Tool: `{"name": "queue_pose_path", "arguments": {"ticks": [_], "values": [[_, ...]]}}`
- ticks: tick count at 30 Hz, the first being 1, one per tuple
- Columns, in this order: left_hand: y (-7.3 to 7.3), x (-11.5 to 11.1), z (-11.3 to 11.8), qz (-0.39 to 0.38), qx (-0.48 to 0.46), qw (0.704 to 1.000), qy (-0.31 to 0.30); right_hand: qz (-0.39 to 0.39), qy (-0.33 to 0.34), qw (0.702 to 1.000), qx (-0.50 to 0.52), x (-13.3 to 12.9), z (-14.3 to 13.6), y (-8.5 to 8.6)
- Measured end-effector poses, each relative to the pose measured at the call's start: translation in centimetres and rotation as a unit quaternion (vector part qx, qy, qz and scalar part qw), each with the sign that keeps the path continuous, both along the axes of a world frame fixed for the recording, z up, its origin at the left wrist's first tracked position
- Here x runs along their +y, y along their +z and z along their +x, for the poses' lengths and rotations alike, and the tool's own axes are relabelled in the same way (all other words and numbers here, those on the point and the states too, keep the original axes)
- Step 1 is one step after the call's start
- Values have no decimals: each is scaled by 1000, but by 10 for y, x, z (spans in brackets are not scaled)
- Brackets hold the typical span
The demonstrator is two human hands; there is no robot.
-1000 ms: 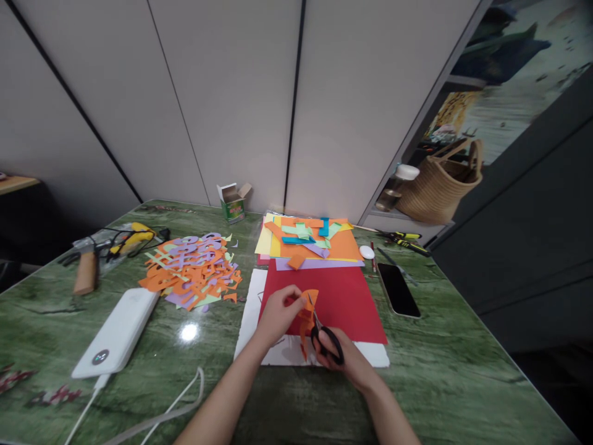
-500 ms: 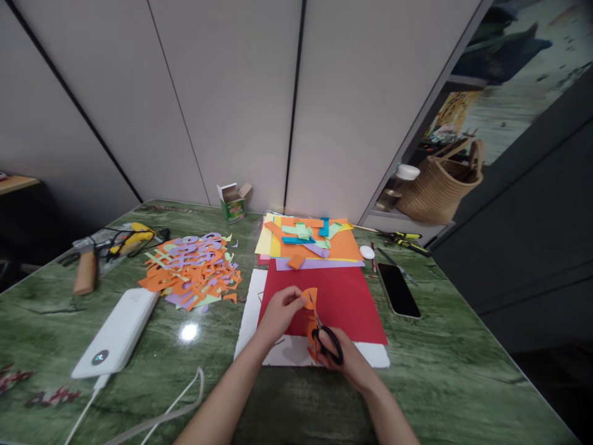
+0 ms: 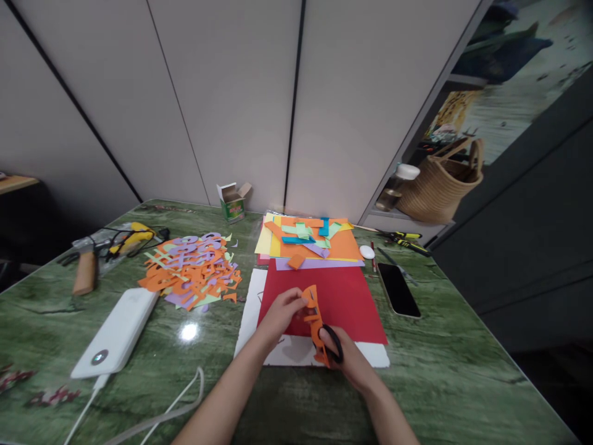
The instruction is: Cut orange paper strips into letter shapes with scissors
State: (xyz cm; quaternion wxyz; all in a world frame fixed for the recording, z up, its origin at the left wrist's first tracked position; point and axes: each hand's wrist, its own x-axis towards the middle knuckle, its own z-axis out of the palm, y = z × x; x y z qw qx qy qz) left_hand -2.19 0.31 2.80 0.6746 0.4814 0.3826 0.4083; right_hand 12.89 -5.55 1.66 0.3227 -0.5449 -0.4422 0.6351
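My left hand (image 3: 283, 314) pinches the upper end of an orange paper piece (image 3: 315, 320) with cut-outs in it. My right hand (image 3: 345, 353) is closed on black-handled scissors (image 3: 334, 343), whose blades are mostly hidden behind the orange paper. Both hands are over a red sheet (image 3: 343, 296), which lies on a white sheet (image 3: 375, 354). Behind it, colored sheets (image 3: 354, 247) carry small green, blue, orange and purple strips. A small folded orange piece (image 3: 296, 262) rests at their front edge.
A heap of paper cuttings (image 3: 194, 269) lies left, near a white power bank (image 3: 115, 334) with a cable. A phone (image 3: 399, 290), white oval object (image 3: 367, 252) and pliers (image 3: 407, 242) lie right. A small green box (image 3: 233, 207) stands by the wall.
The orange paper has turned and now shows more of its face, its lower end shifted right. The scissor blades, visible before, are now mostly covered by it. Both hands stay nearly in place.
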Motion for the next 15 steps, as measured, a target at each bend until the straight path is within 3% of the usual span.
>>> {"name": "queue_pose_path", "arguments": {"ticks": [12,15], "values": [[-2,-1,2,-46,-15,999,17,7,4,999,-36,2,-2,-1],[-2,-4,3,-88,-27,996,12,21,12,999,-42,3,-2,0]]}}
